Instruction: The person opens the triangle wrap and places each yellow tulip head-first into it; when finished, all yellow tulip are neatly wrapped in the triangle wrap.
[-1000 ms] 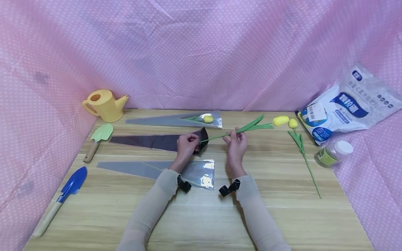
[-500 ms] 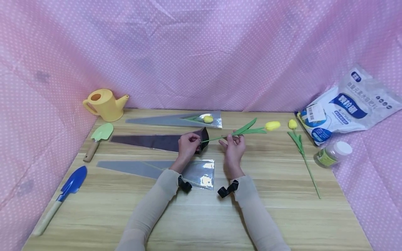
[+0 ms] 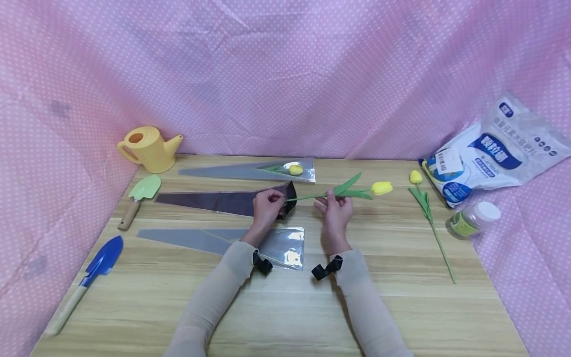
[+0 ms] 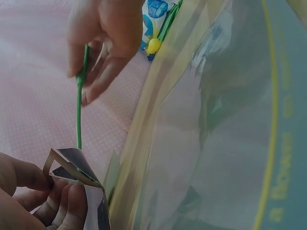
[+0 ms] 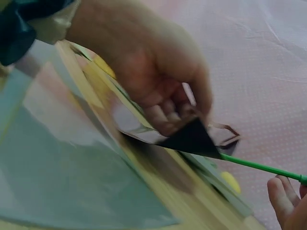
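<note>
While the left grip (image 3: 266, 208) pinches the mouth of a dark sleeve (image 3: 214, 201), the right grip (image 3: 337, 213) holds a yellow tulip (image 3: 348, 183) by its stem, near the base of the leaves. The stem reaches to the sleeve's open mouth at the left grip; how far in it sits is hidden. Its cup-shaped bloom points rightward, past the right grip, and its long leaves are plain green.

Just beyond the left grip, a clear sleeve (image 3: 227, 171) contains a second tulip (image 3: 296, 169), its yellow bloom near the wide end. On the left grip's near side, a lettered sleeve (image 3: 200, 239) carries yellow print too blurred to read.

Well right of the right grip, a third tulip (image 3: 429, 213) lies on the surface (image 3: 437, 317). Past it, a white-capped jar (image 3: 474, 219) has a green label (image 3: 464, 224), illegible; farther back, a white-and-grey bag (image 3: 499, 144) bears a barcode sticker (image 3: 449, 159) and Chinese print, including 颗粒 on a blue panel (image 3: 492, 149).
</note>
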Motion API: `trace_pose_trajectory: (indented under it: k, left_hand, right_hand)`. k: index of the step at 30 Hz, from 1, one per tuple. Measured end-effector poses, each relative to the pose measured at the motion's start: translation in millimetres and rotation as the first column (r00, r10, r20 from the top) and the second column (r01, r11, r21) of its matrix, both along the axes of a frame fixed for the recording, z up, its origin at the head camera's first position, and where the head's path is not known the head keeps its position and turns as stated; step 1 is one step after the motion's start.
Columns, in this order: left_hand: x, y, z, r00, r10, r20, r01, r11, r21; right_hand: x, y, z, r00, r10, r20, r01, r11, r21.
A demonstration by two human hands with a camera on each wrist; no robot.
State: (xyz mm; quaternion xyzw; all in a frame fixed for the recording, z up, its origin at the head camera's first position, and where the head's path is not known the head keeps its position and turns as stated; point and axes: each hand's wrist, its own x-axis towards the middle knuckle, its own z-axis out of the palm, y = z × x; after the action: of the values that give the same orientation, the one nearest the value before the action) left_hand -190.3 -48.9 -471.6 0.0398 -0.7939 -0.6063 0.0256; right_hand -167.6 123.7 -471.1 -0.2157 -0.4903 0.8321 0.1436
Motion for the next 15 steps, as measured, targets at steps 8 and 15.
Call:
trace_pose_trajectory:
  k: [8, 15]
  left_hand:
    - [0.8, 1.4, 1.6, 1.000, 0.002, -0.004, -0.002, 1.000, 0.017]
    - [0.6, 1.9, 1.5, 1.000, -0.003, -0.012, 0.003, 1.000, -0.002]
  right_hand:
    - [0.4, -1.0, -0.8, 0.996, 0.087, 0.030, -0.087, 0.996, -0.009]
    - [2.0, -0.4, -0.9, 0.995, 0.087, 0.053, -0.086, 0.996, -0.020]
